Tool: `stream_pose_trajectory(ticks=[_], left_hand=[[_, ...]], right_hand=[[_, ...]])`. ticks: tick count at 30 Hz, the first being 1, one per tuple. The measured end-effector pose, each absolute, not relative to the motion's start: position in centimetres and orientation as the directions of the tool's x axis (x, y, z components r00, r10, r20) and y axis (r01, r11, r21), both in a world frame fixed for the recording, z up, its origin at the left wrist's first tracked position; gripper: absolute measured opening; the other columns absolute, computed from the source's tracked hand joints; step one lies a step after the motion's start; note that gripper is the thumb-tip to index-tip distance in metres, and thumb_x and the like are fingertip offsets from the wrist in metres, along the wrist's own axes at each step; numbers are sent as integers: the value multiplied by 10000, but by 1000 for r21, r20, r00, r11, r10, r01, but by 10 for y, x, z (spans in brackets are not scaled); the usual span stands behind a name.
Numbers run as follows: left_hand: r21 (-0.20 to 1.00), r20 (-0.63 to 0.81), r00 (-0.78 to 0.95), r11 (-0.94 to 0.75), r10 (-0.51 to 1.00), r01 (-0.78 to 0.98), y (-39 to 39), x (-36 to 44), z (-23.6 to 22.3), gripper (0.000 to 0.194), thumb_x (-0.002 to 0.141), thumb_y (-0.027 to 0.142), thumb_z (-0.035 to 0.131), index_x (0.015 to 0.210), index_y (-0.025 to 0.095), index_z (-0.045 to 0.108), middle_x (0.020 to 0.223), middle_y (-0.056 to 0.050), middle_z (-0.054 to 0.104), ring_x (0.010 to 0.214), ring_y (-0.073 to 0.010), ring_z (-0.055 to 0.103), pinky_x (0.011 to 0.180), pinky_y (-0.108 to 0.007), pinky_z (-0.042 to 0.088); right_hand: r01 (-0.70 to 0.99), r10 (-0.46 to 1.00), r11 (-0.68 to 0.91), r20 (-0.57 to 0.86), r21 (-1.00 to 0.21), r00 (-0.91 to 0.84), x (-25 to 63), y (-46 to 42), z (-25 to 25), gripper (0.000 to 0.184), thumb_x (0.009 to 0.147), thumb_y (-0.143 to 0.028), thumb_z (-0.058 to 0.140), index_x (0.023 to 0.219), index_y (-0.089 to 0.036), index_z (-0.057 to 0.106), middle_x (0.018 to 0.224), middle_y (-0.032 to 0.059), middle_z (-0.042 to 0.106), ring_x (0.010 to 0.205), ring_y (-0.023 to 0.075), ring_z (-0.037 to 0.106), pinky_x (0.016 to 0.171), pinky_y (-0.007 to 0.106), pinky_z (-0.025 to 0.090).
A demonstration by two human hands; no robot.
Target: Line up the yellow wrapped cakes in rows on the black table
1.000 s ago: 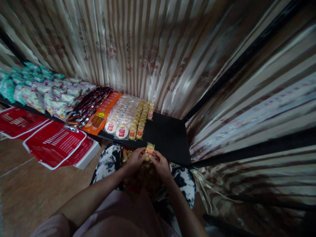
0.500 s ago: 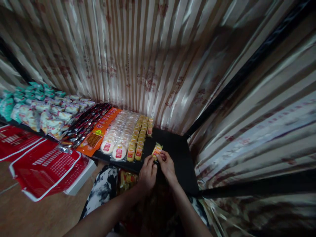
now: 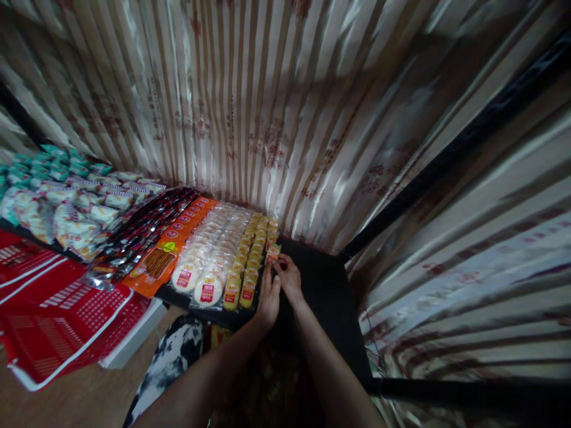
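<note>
Now that both hands have come forward and to the left over the black surface, the small yellow packet I am following has left its slanted place nearer the front edge and sits at the near end of the short third row of its kind. That row starts close to the back edge, by the striped curtain, while the two longer rows just left of it reach almost to the front edge. For the work in hand I judge that carrying has given way to lining up, since the packet points roughly along its row (a dim feed from where I sit, so I will not swear to the exact angle).

On the grip, I can say only part. The right hand has its thumb and forefinger curled in at the packet's near end, but whether they pinch it or merely steady it I cannot tell. The left hand lies just beside, its fingers nearly straight and pressed together, with the tips close to the packet; contact there is unclear to me. Nor can I see whether the packet rests on the surface or touches its neighbour.
</note>
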State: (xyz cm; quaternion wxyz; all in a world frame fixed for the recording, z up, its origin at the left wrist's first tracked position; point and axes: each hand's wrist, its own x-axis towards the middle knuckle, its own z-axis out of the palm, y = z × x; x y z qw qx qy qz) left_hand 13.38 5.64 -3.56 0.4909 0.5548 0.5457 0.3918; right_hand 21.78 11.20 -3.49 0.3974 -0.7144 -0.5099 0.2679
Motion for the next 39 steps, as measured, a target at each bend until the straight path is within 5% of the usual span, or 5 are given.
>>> stream_pose_trajectory(ticks=[5, 10, 21, 39], left_hand=[[971, -122, 88, 100, 989, 215, 75, 138, -28, 498, 945, 266, 237, 1424, 132, 228, 1521, -68, 186, 1399, -147, 156, 1168, -315, 139], [965, -93, 70, 73, 993, 251, 84, 142, -32, 489, 935, 203, 228, 1407, 76, 253, 1508, -97, 216, 1395, -174, 176, 1167, -357, 150], [956, -100, 70, 76, 993, 285, 94, 145, -32, 472, 931, 180, 211, 1376, 77, 333, 1479, -84, 302, 1379, -158, 236, 1164, -330, 174], [969, -72, 30, 63, 997, 239, 88, 140, -36, 448, 930, 197, 240, 1335, 84, 395, 1456, -108, 342, 1367, -168, 271, 1152, -360, 200]], right_hand=[[535, 941, -210, -20, -818, 339, 216, 123, -39, 340, 750, -367, 512, 1046, -225, 601, 846, 6, 660, 766, 166, 617, 700, 272, 460], [530, 951, -86, 89, -843, 296, 217, 126, -47, 353, 741, -372, 475, 1017, -200, 613, 933, 33, 645, 850, 173, 593, 786, 280, 454], [440, 929, -97, 78, -893, 363, 219, 132, -60, 499, 709, -371, 505, 1150, -145, 558, 926, 65, 649, 845, 190, 605, 810, 309, 466], [441, 923, -79, 101, -894, 371, 209, 121, -52, 462, 698, -218, 512, 1147, -147, 598, 1132, 83, 615, 1011, 194, 576, 945, 321, 429]])
